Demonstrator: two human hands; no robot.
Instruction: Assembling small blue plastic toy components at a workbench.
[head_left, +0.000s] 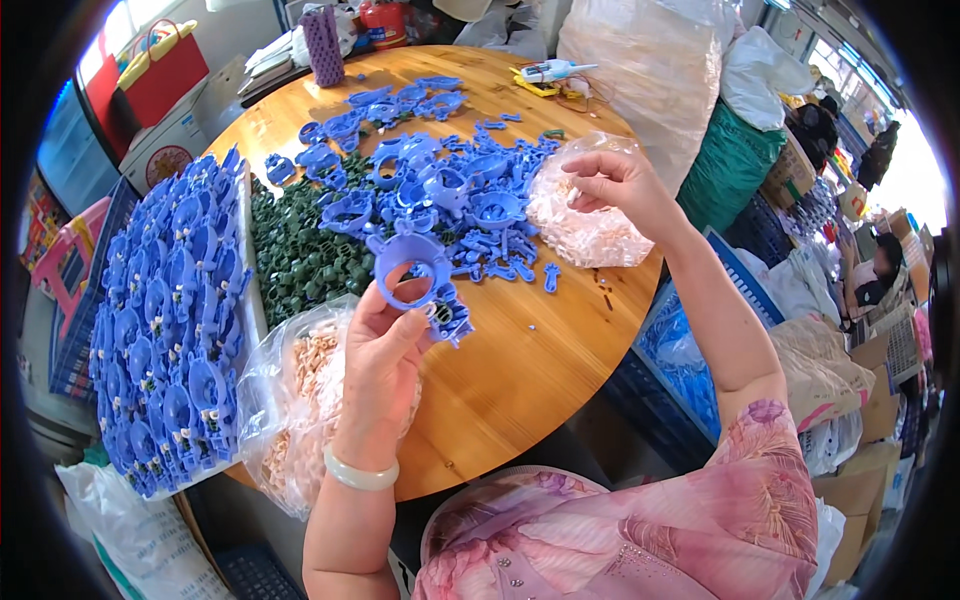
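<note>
My left hand is closed round a blue plastic toy part, held up over the near part of the table. This part has a round ring with small ears, and a small dark green piece sits in its lower section. My right hand is pinched above an open clear bag of small pale pink pieces on the right. Whatever lies between those fingertips blends with the pale pieces behind. Under my left wrist lies another clear bag of pale pink and tan pieces.
On the round wooden table lie a heap of blue parts and a pile of dark green pieces. A tray of rowed blue assemblies stands at the left. A purple woven holder and a white-and-blue tool sit at the far edge.
</note>
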